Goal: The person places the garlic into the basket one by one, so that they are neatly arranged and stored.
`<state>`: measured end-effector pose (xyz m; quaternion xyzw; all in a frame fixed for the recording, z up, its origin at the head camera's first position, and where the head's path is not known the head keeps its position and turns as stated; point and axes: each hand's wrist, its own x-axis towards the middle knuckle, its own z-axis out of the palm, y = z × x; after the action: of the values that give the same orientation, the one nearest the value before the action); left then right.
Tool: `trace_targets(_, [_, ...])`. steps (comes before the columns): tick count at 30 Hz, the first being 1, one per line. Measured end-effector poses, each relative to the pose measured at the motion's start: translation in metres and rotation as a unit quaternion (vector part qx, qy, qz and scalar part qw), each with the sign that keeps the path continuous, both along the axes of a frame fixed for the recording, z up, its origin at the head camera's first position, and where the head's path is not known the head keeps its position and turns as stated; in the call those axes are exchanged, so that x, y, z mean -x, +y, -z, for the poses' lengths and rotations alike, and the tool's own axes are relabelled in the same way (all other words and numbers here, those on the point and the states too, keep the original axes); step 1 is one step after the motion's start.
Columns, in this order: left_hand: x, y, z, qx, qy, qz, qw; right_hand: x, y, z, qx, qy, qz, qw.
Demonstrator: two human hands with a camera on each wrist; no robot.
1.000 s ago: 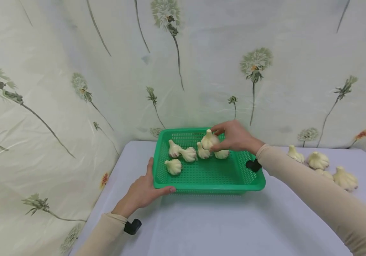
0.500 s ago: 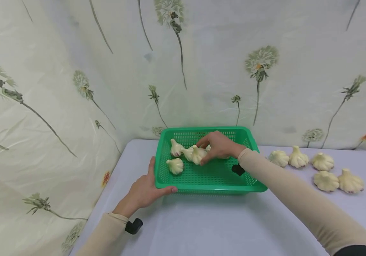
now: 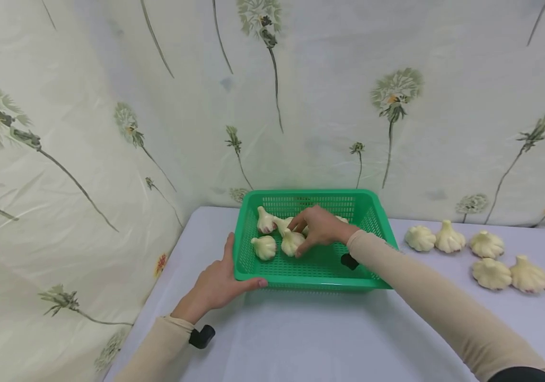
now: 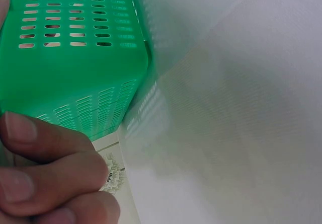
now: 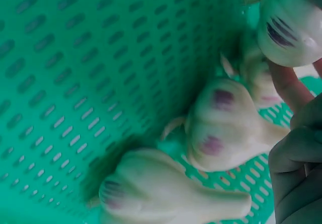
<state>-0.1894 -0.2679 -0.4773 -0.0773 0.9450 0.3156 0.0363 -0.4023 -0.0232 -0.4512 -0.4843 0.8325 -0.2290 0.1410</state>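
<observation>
A green plastic basket [image 3: 310,280] stands on the table, with several garlic bulbs inside. My left hand [image 3: 215,285] grips its near left corner, thumb over the front rim; in the left wrist view curled fingers [image 4: 55,158] lie against the basket's side. Inside the basket, my right hand [image 3: 322,225] pinches a garlic bulb [image 3: 291,243] low down between fingers and thumb. The right wrist view shows this held garlic bulb [image 5: 289,27] at the upper right. Just left of it lies another garlic bulb [image 3: 264,248]. The right hand partly hides the bulbs behind it.
Several garlic bulbs lie on the white-covered table to the right of the basket, among them a garlic bulb [image 3: 491,274] at the front. A flower-patterned sheet [image 3: 320,95] hangs behind and to the left. The table's left edge runs beside my left arm.
My right hand has carried the held garlic bulb down and left into the basket. The left hand stays at the basket's corner. The view has shifted slightly.
</observation>
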Motion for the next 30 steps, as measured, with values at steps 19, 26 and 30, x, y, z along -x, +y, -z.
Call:
trace_targets(19, [-0.002,0.001,-0.001,0.003,-0.002,-0.003,1.0,-0.005,-0.01,0.014,-0.034,0.089,-0.002,0.9955])
trace_targets(26, [-0.002,0.001,-0.001,0.003,-0.002,-0.004,1.0,-0.006,-0.01,0.016,-0.038,0.125,-0.009,0.9914])
trace_targets(30, [-0.002,0.001,-0.001,0.005,-0.005,-0.003,1.0,-0.006,-0.01,0.017,-0.043,0.132,-0.013,0.9902])
